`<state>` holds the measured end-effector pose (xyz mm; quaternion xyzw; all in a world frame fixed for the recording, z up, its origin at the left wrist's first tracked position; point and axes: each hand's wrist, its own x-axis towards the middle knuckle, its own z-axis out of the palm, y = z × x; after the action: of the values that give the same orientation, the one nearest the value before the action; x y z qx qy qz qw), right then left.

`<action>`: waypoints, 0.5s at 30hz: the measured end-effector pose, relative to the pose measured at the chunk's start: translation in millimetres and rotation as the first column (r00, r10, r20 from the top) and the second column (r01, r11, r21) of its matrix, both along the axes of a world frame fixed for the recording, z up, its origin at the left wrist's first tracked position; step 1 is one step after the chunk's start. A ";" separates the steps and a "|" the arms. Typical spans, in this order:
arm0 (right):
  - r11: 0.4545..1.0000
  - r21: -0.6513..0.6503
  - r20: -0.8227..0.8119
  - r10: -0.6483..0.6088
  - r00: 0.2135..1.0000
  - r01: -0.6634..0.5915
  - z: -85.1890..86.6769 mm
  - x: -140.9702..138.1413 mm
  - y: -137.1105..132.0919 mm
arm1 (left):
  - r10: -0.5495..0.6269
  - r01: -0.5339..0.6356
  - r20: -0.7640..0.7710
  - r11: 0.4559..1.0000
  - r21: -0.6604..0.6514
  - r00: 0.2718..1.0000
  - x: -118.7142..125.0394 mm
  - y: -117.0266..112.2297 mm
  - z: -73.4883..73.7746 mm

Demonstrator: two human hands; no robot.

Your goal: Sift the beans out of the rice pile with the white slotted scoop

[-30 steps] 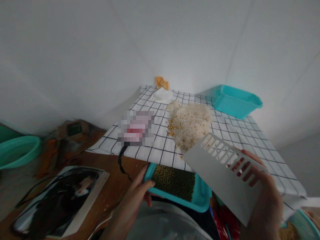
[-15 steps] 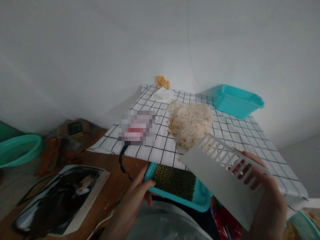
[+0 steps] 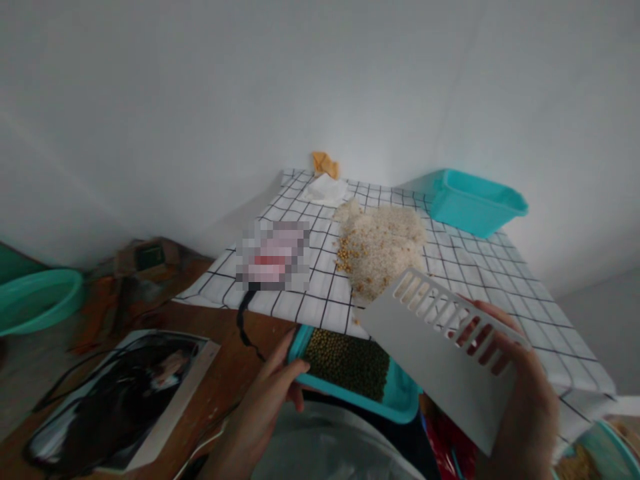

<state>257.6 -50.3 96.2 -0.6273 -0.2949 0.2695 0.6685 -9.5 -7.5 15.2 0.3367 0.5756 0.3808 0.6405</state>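
My left hand (image 3: 270, 393) grips the near left corner of a teal tray (image 3: 400, 400) filled with green beans (image 3: 347, 363), thumb over the rim. The tray is held below the table's front edge. In my right hand (image 3: 520, 393) is a white plastic scraper (image 3: 440, 353) with a row of slots along its top; my fingers show through the slots. The scraper is tilted, its left corner near the table edge, just in front of a heap of rice mixed with yellow beans (image 3: 380, 247) on the black-and-white checked cloth (image 3: 320, 307).
An empty teal bin (image 3: 475, 200) stands at the back right of the cloth, with white tissue (image 3: 325, 190) and an orange scrap (image 3: 324, 163) at the back. A black cable (image 3: 245, 327) hangs off the edge. A picture frame (image 3: 125, 393) and a teal basin (image 3: 35, 300) lie left.
The scraper has shifted slightly left and up in my right hand. My left hand and the bean tray have stayed in place.
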 end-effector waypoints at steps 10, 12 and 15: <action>0.999 0.033 0.011 0.024 1.000 -0.024 -2.9 -0.9 1.1 | 0.018 -0.018 0.021 1.000 -0.005 1.000 -1.1 0.2 -3.6; 0.999 0.024 0.027 0.039 0.999 -0.040 -2.8 1.5 -0.3 | 0.026 -0.026 0.020 1.000 -0.010 0.999 -1.1 0.7 -3.0; 0.999 0.027 0.025 0.026 0.999 -0.026 -0.2 1.5 -3.0 | 0.009 -0.008 0.029 1.000 -0.008 1.000 -1.5 0.9 -3.6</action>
<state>259.1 -53.3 96.0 -0.6176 -0.3150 0.2662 0.6697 -11.0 -6.6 11.6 0.3260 0.5692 0.3860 0.6487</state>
